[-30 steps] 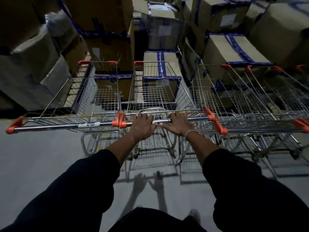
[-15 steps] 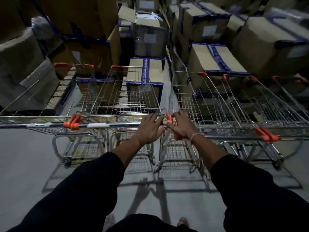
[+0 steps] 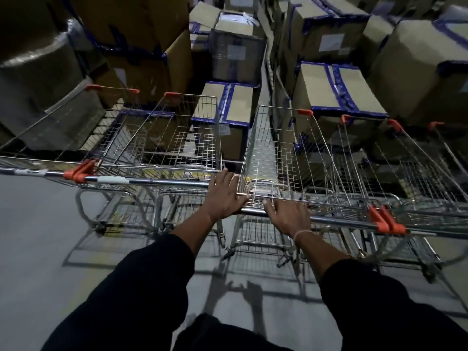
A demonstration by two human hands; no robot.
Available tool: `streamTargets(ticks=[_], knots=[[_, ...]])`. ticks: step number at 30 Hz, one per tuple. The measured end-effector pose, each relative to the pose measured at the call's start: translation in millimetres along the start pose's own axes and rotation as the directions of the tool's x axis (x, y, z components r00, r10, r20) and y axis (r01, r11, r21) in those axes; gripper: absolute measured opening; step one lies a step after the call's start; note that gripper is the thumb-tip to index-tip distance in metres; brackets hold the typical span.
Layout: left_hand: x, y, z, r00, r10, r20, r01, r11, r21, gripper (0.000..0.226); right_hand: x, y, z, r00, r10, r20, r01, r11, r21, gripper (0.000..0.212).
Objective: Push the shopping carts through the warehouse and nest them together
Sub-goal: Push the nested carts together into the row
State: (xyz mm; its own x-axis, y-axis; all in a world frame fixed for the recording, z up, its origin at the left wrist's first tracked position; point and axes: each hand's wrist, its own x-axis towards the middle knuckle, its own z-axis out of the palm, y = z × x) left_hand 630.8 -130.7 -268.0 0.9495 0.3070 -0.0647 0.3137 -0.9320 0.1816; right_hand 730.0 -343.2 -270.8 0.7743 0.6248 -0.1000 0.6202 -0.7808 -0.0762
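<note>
Wire shopping carts with orange corner caps stand side by side facing stacked boxes. The left cart (image 3: 177,138) has a chrome handle (image 3: 141,181) running in from the left. The right cart (image 3: 281,158) has a handle (image 3: 339,220) slanting down to the right, and more carts (image 3: 410,173) nest beside it. My left hand (image 3: 222,196) lies across the gap, its fingers curled over the end of the left cart's handle and its thumb against the right cart's rim. My right hand (image 3: 286,216) holds the right cart's handle near its left end, fingers draped over the bar.
Taped cardboard boxes (image 3: 336,89) and wrapped bundles (image 3: 43,79) are stacked close in front of the carts. A narrow gap (image 3: 263,102) runs between the stacks. Another cart's handle (image 3: 25,171) reaches in from the far left. Grey floor (image 3: 38,236) lies open at left and behind.
Both hands have slid right from the middle of one handle to the junction of two carts. My right hand now holds the right cart's handle, and the carts look closer to the boxes.
</note>
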Motion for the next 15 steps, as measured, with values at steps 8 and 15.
streamTargets(ticks=[8,15], knots=[[-1,-7,2,0.995,0.058,-0.078,-0.061,0.997,-0.038,0.094,35,12,-13,0.991,-0.129,0.040,0.132,0.987,-0.096,0.077],[-6,-12,16,0.988,0.065,-0.137,-0.068,0.997,-0.022,0.073,57,18,-14,0.984,-0.176,0.019,0.177,0.980,-0.094,0.097]])
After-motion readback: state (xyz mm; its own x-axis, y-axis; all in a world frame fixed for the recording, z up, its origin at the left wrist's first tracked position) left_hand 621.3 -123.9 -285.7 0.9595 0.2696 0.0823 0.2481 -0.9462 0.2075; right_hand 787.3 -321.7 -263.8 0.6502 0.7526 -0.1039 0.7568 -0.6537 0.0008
